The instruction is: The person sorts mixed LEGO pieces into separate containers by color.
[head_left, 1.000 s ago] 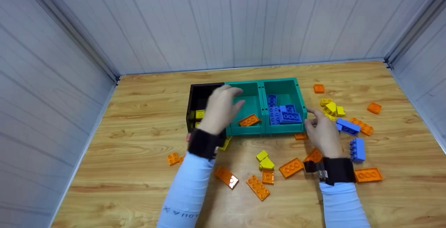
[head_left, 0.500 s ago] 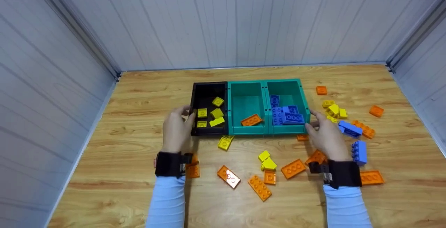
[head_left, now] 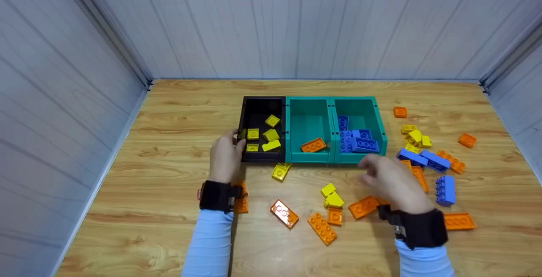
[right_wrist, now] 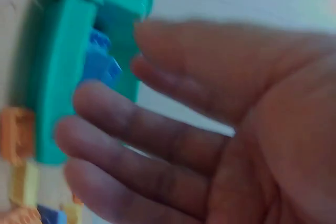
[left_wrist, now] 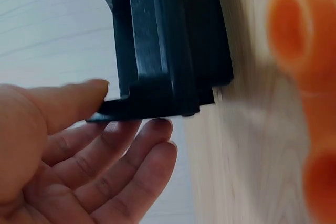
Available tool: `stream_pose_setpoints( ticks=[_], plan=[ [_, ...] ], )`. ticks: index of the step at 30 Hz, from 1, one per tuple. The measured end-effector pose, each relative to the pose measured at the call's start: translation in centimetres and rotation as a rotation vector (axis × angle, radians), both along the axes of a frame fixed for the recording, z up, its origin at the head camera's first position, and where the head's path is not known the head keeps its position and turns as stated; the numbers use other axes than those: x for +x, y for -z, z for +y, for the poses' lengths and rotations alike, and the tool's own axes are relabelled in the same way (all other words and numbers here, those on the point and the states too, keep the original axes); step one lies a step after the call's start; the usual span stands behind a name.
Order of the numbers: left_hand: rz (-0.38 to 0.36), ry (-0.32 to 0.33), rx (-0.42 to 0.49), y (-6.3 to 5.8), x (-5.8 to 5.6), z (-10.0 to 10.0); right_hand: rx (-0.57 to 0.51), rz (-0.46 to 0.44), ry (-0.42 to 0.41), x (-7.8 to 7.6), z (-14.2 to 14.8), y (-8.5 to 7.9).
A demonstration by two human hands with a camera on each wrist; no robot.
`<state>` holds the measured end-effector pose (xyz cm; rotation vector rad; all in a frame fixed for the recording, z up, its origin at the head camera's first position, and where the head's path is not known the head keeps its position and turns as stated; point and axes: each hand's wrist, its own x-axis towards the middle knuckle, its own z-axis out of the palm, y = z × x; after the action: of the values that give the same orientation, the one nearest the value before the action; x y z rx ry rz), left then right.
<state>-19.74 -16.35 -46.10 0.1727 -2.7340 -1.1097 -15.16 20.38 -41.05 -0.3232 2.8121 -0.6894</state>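
At the left end of the row of bins stands a black bin (head_left: 263, 108) with several yellow bricks (head_left: 271, 145) inside. My left hand (head_left: 224, 156) grips its side edge; in the left wrist view the thumb (left_wrist: 79, 100) lies on one face of the edge, the fingers on the other. A middle green bin (head_left: 307, 120) holds one orange brick (head_left: 313, 145), and the right green bin (head_left: 360, 112) holds several blue bricks (head_left: 365, 145). My right hand (head_left: 396, 179), blurred, hovers by that bin's front right corner with relaxed fingers and nothing in them.
On the wooden table (head_left: 169, 116), loose orange bricks (head_left: 322, 228) and yellow bricks (head_left: 334, 200) lie in front of the bins. More yellow, orange and blue bricks (head_left: 445, 190) are scattered to the right. Pale panel walls (head_left: 271, 27) enclose the back and sides.
My left hand came from over the bins to the black bin's left side and took hold of its edge. The right hand let go of the green bin's right side and moved toward me.
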Motion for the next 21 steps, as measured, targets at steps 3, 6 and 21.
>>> stream_pose_setpoints(
  ticks=[3, 6, 21],
  plan=[
    [-0.015, 0.009, 0.001, 0.0, 0.2, 0.0, 0.023, -0.074, -0.073, 0.1, -2.0, 0.8],
    [-0.029, 0.021, 0.006, -0.1, 0.3, -0.2, 0.055, -0.097, -0.143, 0.3, -3.6, 1.5],
    [-0.136, 0.010, 0.063, -0.6, 0.3, -1.1, 0.119, -0.133, -0.216, 1.0, -6.5, 3.7]
  ],
)
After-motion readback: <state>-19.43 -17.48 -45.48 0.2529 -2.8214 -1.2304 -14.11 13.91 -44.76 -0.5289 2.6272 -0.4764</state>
